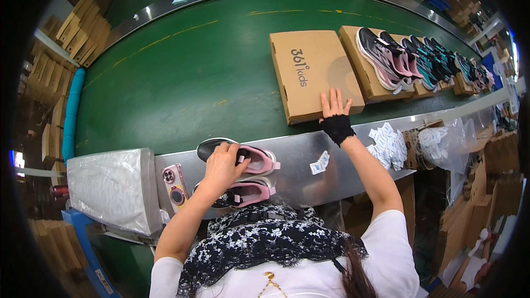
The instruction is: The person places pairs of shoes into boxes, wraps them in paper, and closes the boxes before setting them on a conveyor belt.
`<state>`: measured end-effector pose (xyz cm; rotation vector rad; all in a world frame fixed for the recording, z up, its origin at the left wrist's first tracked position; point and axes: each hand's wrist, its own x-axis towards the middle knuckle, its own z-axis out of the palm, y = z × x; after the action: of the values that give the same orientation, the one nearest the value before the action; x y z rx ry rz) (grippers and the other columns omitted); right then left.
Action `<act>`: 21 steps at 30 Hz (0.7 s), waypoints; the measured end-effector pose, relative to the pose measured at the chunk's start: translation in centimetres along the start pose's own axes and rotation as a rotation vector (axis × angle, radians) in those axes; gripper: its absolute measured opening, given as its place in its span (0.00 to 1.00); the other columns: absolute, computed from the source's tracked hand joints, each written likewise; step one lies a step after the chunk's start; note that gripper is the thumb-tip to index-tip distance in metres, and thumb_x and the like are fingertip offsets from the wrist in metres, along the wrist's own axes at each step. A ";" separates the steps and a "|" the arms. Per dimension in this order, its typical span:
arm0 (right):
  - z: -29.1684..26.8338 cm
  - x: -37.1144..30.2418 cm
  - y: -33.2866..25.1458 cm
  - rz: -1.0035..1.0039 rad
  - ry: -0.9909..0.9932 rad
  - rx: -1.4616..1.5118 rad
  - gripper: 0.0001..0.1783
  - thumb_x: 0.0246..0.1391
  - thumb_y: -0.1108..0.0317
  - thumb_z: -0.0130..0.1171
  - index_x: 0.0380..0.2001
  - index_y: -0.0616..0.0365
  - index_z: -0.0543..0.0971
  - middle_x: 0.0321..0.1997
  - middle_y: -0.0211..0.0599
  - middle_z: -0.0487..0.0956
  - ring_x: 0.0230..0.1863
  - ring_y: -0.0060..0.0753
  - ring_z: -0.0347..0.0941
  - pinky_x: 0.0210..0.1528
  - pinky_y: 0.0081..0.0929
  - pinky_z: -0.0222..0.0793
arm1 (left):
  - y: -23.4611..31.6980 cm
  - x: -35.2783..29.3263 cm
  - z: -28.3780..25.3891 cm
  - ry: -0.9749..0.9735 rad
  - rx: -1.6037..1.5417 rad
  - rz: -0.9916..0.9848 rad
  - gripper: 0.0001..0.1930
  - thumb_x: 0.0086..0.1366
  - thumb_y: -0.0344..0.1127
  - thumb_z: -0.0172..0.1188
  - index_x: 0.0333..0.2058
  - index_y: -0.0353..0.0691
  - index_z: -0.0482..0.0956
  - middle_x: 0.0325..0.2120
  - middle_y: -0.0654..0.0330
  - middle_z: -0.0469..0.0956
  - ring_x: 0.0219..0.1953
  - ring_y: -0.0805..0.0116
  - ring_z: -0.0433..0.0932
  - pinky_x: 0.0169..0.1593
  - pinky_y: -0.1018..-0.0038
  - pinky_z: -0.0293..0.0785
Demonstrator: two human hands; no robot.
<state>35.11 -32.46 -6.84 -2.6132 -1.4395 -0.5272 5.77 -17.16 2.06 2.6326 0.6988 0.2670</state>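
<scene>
My left hand [222, 164] grips the upper of a black sneaker [259, 160] with a pink lining, its fingers curled at the tongue. Beside it, nearer to me, lies a matching sneaker [251, 192]; both rest on the metal ledge at my front. My right hand [334, 108], in a black fingerless glove, lies with spread fingers on the near right corner of a closed brown shoebox [309, 72]. The box sits on the green conveyor belt [182, 83].
Farther right, a row of boxes carries pink-and-black sneakers [381, 60] and teal ones [428, 69]. White sachets [386, 146] are heaped on the metal ledge [298, 182], a few [319, 163] lying apart. At left are a phone [175, 187] and a plastic-wrapped stack [110, 187].
</scene>
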 end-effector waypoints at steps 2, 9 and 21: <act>0.0 -0.3 -0.6 -0.026 0.053 0.129 0.41 0.30 0.65 0.60 0.54 0.48 0.60 0.59 0.55 0.54 0.61 0.52 0.49 0.52 0.65 0.44 | -0.8 -0.5 0.5 0.106 -0.114 0.031 0.13 0.50 0.36 0.59 0.30 0.31 0.76 0.25 0.49 0.74 0.26 0.55 0.74 0.31 0.67 0.70; -8.5 2.2 -2.4 0.068 0.322 0.806 0.39 0.38 0.69 0.60 0.56 0.56 0.57 0.52 0.49 0.65 0.53 0.44 0.61 0.53 0.34 0.56 | -7.3 0.0 -1.9 0.074 -0.629 -0.389 0.12 0.57 0.35 0.55 0.30 0.28 0.76 0.18 0.64 0.73 0.20 0.81 0.69 0.23 0.82 0.66; -9.6 2.7 1.3 0.857 0.437 2.222 0.28 0.46 0.54 0.56 0.50 0.48 0.63 0.50 0.36 0.66 0.49 0.39 0.64 0.47 0.49 0.61 | -7.8 -1.7 -3.1 0.044 -0.982 -0.417 0.11 0.59 0.34 0.54 0.31 0.28 0.75 0.21 0.64 0.73 0.23 0.80 0.70 0.25 0.83 0.69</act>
<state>35.13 -33.48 3.21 -0.7936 -0.0446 0.4546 0.05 -10.79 1.38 1.5257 0.8297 0.4110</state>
